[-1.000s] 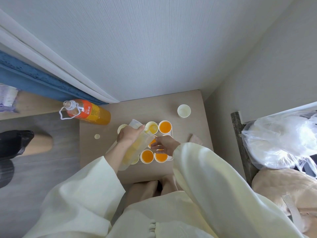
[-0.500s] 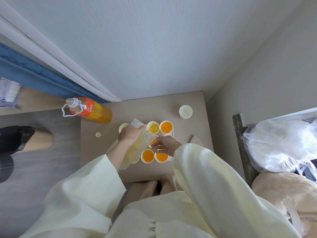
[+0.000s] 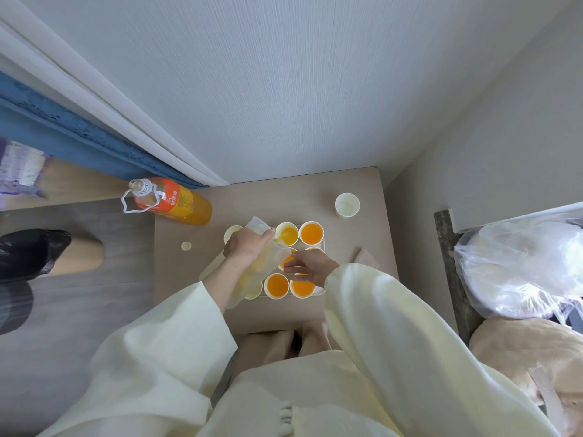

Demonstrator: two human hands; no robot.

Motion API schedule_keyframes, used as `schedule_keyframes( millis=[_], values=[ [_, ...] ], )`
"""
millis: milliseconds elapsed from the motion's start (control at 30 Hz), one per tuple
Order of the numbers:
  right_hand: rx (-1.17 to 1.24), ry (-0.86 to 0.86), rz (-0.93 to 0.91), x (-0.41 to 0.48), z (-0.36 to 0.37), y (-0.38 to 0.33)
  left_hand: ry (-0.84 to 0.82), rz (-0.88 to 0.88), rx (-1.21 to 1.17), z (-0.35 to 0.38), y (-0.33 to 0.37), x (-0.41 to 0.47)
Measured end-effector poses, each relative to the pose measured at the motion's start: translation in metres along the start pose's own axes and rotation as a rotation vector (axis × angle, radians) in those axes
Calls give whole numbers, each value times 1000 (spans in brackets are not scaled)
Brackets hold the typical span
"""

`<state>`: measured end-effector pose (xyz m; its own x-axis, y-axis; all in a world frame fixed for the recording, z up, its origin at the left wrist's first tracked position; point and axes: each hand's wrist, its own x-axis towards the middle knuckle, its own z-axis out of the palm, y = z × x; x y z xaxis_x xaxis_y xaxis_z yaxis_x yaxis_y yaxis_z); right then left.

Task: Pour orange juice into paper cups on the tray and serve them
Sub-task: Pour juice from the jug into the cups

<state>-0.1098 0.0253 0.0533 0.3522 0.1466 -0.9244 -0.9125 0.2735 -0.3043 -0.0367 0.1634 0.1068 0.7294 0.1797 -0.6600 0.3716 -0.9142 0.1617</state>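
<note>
Pouring station: counter [image 3: 284, 197] tucked into a wall corner, bottle [image 3: 176, 201] at its far left.
Tray [image 3: 323, 247]: toward the near edge, grouping paper cups [image 3: 277, 285] for serving.
Jug [image 3: 258, 274]: left hand [image 3: 246, 247] clamped round it, tilted so juice enters far-row cup [image 3: 287, 234].
Right hand [image 3: 310, 266]: fingers over a middle cup [image 3: 287, 261], apparently steadying; grip indeterminate.

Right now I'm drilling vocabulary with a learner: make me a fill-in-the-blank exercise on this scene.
The jug is held by the ___ hand.
The bottle stands without its ___.
The one cup off the tray is ___.
Missing: left; cap; empty.
</note>
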Motion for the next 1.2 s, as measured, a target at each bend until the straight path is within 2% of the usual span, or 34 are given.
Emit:
schedule_keyframes(
  millis=[1200],
  values=[
    [17,29,16,0,-1,1,-12,28,94,1,5,4]
  ],
)
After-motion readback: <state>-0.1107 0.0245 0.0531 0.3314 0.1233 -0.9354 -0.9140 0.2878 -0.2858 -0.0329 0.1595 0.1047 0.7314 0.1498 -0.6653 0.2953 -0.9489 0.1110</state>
